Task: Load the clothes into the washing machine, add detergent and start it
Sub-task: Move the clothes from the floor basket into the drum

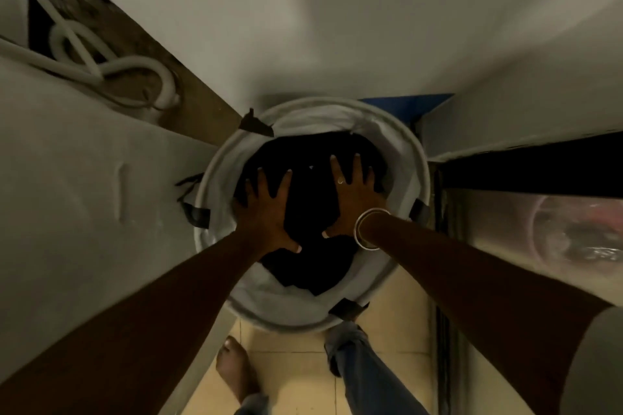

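Hamper (pixel 423 178): pale soft cloth liner, smooth matt rim. Clothes (pixel 313 199) in it: black cloth, matt, no sheen. Bangle (pixel 362 222): polished metal, shiny. Hose (pixel 135 64): grey plastic, dull. Floor tiles (pixel 387 340): cream, smooth, slight gloss. Jeans (pixel 364 367): blue denim, matt. Pane (pixel 539 232) at rt: glossy, reflective.

White hoses (pixel 111 67) are seen at ten o'clock, curled in loops on a brown strip of floor (pixel 202 108). A pale wall (pixel 337 10) is seen at twelve o'clock. A small blue patch (pixel 404 105) is partly hidden at one o'clock; what it is cannot be told. Yellow floor tiles (pixel 300 377) are laid at six o'clock.
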Available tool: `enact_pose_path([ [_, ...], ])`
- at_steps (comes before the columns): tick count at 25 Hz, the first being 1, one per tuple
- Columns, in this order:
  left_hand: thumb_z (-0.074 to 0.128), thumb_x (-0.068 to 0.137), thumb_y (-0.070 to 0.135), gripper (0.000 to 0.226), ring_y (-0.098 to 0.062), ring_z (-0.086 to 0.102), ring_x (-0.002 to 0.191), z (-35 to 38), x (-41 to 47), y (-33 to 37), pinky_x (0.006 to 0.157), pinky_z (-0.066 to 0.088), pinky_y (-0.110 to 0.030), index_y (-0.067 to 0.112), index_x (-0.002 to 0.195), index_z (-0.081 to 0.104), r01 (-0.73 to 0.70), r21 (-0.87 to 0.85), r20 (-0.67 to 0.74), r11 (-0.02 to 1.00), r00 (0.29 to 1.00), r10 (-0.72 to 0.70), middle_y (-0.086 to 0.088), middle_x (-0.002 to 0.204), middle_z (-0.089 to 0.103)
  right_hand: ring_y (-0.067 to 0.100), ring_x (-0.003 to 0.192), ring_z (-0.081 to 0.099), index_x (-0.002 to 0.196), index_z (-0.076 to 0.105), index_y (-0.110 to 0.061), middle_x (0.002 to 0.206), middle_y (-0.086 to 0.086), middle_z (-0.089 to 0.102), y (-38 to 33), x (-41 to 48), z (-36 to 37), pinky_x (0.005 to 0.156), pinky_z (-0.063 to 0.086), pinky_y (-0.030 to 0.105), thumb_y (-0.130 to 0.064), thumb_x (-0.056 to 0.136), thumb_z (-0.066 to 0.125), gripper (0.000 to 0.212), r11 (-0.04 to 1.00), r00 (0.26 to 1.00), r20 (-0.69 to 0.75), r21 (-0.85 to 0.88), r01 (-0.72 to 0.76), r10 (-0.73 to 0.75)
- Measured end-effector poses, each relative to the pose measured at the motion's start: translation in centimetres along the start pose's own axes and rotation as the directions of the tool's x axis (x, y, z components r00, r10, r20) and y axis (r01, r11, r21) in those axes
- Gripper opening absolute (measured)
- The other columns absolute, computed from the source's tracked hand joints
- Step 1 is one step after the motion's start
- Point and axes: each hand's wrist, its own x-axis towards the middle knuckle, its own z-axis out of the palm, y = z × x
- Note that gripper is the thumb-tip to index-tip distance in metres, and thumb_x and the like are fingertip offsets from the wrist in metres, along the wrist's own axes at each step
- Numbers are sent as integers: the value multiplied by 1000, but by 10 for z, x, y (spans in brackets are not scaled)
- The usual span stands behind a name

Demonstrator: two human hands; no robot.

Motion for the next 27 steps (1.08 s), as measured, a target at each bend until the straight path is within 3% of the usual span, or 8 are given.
enact_pose_path([
  [3, 87, 42, 71, 163, -51, 5, 147, 34, 25, -10, 110, 23, -71, 40, 143, -37, 27, 49, 63, 998, 998, -30, -24, 160, -11, 53, 145, 1, 146, -30, -40, 159, 17, -24, 0, 28, 9, 103, 28, 76, -56, 44, 93, 160, 1000, 998, 55, -29, 7, -6],
  [5, 88, 50, 63, 158, -49, 17, 146, 50, 37, -17, 111, 29, -67, 38, 145, -35, 51, 4, 34, 999, 998, -51, -25, 160, 2, 53, 143, 11, 148, -29, -38, 160, 23, -9, -3, 37, 13, 103, 34, 72, -48, 47, 95, 160, 999, 998, 61, -33, 6, -4],
  [8, 72, 83, 37, 102, -40, 48, 130, 63, 43, -23, 106, 45, -52, 20, 157, 3, -14, -181, -59, 983, 998, 4, -23, 145, 40, 48, 138, 31, 155, -17, -23, 155, 25, 19, -4, 35, 18, 104, 41, 60, -36, 66, 88, 138, 999, 1000, -4, -20, 24, -24],
  [11, 60, 91, 21, 53, -35, 66, 103, 43, 25, -21, 92, 54, -46, 5, 139, 44, -123, -329, -218, 936, 975, 52, -20, 115, 64, 41, 124, 49, 157, 8, -17, 145, 22, 37, -15, 7, 9, 94, 49, 51, -27, 81, 72, 100, 998, 986, -163, -64, 14, -25],
  [16, 61, 85, 19, 37, -31, 65, 101, -28, -50, -14, 91, 55, -44, 10, 121, 57, -148, -479, -309, 865, 951, -8, -13, 109, 66, 35, 114, 57, 150, 26, -23, 137, 13, 46, -39, -70, -38, 88, 53, 45, -33, 78, 71, 86, 1000, 968, -251, 13, 0, 3],
  [20, 56, 78, 17, 13, -18, 61, 70, -88, -121, -16, 71, 57, -37, 15, 91, 58, -210, -583, -399, 785, 916, -51, -2, 76, 61, 29, 105, 62, 142, 43, -27, 127, 5, 55, -63, -153, -91, 77, 52, 36, -35, 77, 65, 69, 989, 932, -360, 149, 28, 28],
  [23, 57, 80, 21, 5, -12, 57, 60, -144, -188, -10, 59, 51, -31, 16, 81, 58, -233, -605, -475, 761, 873, -110, 1, 66, 58, 26, 93, 66, 120, 59, -28, 109, 0, 62, -86, -222, -133, 69, 47, 30, -39, 73, 64, 48, 959, 880, -471, 272, 84, 57],
  [27, 56, 85, 22, 11, -19, 57, 60, -218, -280, -14, 62, 52, -33, 14, 84, 64, -298, -603, -598, 740, 783, -172, -4, 65, 60, 17, 74, 63, 91, 61, -25, 85, -3, 66, -128, -315, -187, 61, 45, 27, -38, 73, 63, 22, 900, 801, -581, 413, 138, 144],
])
